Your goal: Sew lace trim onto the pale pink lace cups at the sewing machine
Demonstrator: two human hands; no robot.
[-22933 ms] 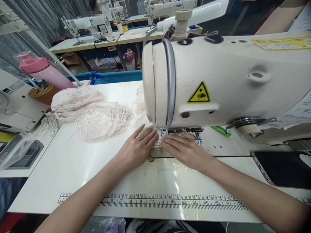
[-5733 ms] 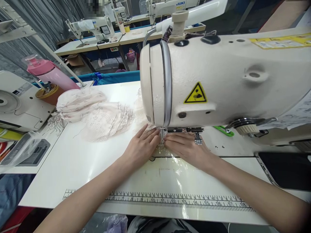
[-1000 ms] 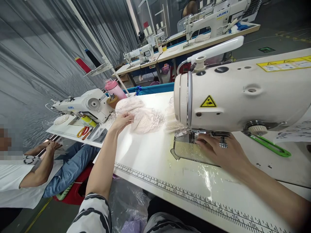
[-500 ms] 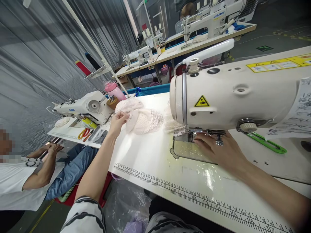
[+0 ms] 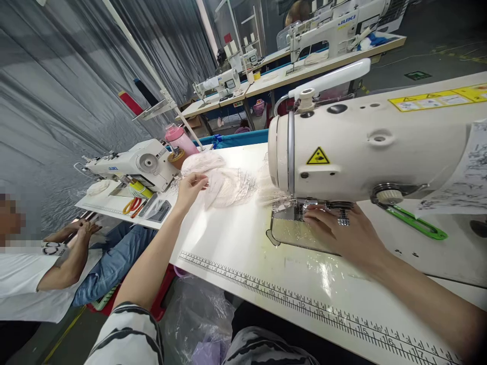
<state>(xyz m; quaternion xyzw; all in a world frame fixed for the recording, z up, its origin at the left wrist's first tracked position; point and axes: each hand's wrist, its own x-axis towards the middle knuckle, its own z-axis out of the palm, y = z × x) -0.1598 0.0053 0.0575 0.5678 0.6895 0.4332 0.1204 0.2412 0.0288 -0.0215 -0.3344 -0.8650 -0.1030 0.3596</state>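
A pale pink, thin lace-like fabric (image 5: pixel 230 188) lies bunched on the white table, left of the sewing machine (image 5: pixel 342 144). My left hand (image 5: pixel 193 188) pinches its near left edge between thumb and fingers. The fabric's right end runs under the machine head, toward the metal parts around the needle (image 5: pixel 299 207). My right hand (image 5: pixel 338 230) reaches in from the right behind the thread-tension spring, its fingertips close to the presser-foot area. Those fingers are bent together. Whatever lies between them is hidden by the machine parts and the hand itself.
A printed ruler (image 5: pixel 304 301) runs along the table's front edge. Left stand another sewing machine (image 5: pixel 133 163), a pink bottle (image 5: pixel 180 139) and red-handled scissors (image 5: pixel 132 205). A seated person (image 5: pixel 49 274) is at far left. A green tool (image 5: pixel 418 223) lies right.
My left hand has shifted slightly right with the fabric's edge, which folds over a little more. My right hand stays at the needle area. The view has tilted slightly.
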